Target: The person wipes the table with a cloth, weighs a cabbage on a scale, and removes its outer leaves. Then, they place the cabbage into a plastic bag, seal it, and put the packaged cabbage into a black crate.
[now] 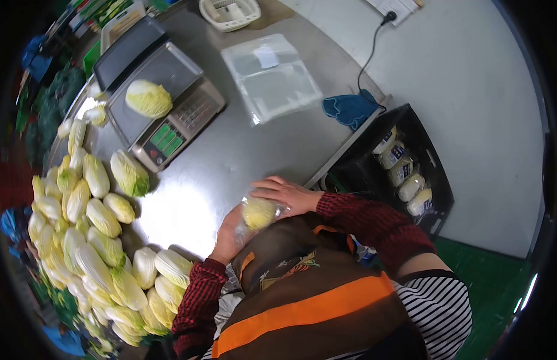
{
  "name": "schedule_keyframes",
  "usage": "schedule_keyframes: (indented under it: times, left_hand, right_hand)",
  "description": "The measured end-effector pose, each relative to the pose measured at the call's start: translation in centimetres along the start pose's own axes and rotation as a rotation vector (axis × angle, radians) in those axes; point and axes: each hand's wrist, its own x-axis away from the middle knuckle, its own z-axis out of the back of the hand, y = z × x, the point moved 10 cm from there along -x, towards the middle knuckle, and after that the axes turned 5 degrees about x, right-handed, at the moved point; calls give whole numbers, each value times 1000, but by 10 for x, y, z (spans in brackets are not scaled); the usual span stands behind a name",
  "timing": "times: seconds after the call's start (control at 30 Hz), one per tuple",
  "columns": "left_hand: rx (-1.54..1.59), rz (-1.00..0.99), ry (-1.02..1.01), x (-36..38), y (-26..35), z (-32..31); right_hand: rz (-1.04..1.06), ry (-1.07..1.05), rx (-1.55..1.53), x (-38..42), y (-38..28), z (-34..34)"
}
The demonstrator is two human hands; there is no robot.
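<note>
Close to my apron, a napa cabbage in a clear plastic bag is held between both hands, its pale yellow end facing up. My left hand grips the bag from the left side, its fingers partly hidden. From the right, my right hand reaches across the far side of the bagged cabbage, fingers bent over the plastic. Farther off, a single unwrapped cabbage lies on the metal pan of a digital scale. Another loose cabbage rests on the table beside the scale.
A large heap of napa cabbages covers the left of the steel table. Flat clear bags, a blue cloth and a white basket lie farther back. At right, a black crate holds several wrapped cabbages.
</note>
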Motion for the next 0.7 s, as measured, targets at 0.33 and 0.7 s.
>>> schedule_keyframes:
  times: [0.33,0.7]
  left_hand:
    - [928,393,-250,-147,87,-49]
    - [806,320,-169,-211,128,-101]
  right_hand:
    - [-656,670,-1302,138,71,77]
    - [-1517,1248,348,418,94,192]
